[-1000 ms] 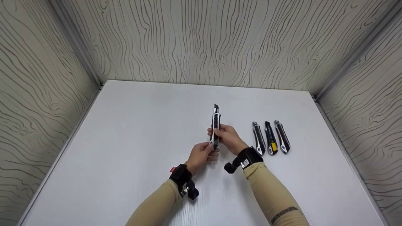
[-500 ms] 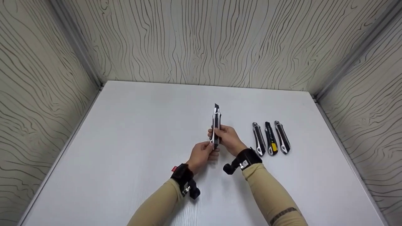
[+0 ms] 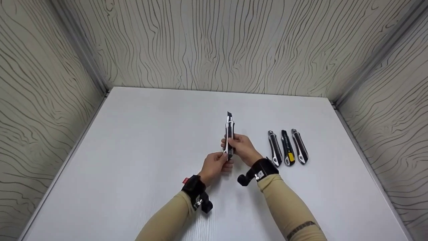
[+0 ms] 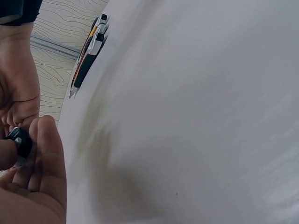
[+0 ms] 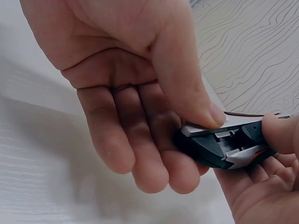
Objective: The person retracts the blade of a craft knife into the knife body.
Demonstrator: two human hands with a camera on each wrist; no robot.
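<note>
In the head view a silver-and-black utility knife [image 3: 230, 130] stands blade outward, above the table's middle. My right hand [image 3: 245, 147] grips its handle, the thumb lying along the slider channel. My left hand [image 3: 214, 165] pinches the tail end between thumb and fingers. In the right wrist view the knife's tail [image 5: 210, 144] has an open slot at its end, with my left hand [image 5: 140, 93] above and my right hand [image 5: 266, 191] below right. The left wrist view catches only the dark tail end [image 4: 21, 141] between my fingers.
To the right lie three more utility knives side by side: a silver-and-black one [image 3: 275, 148], a black one with a yellow part [image 3: 288, 148] and another silver-and-black one [image 3: 300, 146]. The white table [image 3: 150, 134] is enclosed by wood-patterned panels [image 3: 214, 43].
Both hands keep their hold on the utility knife and barely shift. The blade still sticks out at the top; the other knives have not moved.
</note>
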